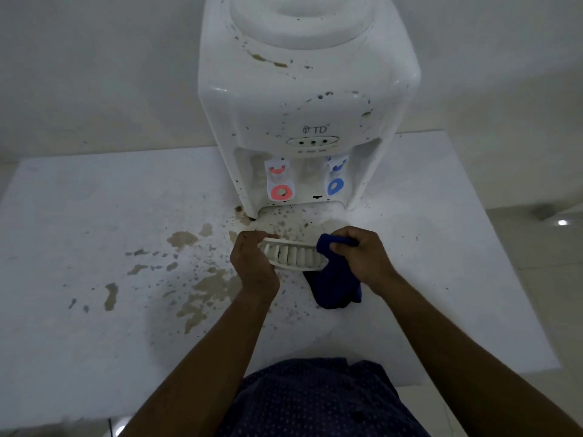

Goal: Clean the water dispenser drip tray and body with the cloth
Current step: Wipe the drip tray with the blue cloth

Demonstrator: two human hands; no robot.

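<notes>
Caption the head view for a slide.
Left hand holds the drip tray while right hand presses blue cloth to it.

Looked like a plain corner of a home or small office; could not be told which. Showed a countertop water dispenser [303,99] with a red tap [280,184] and a blue tap [335,182], set at the far side of a white table [94,216] before a bare pale wall [94,58]. Bore brown stains across table and dispenser body.

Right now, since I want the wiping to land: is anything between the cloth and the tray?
Nothing visible. The right hand holds the cloth directly against the tray at its right end; the left hand grips its left end.
</notes>
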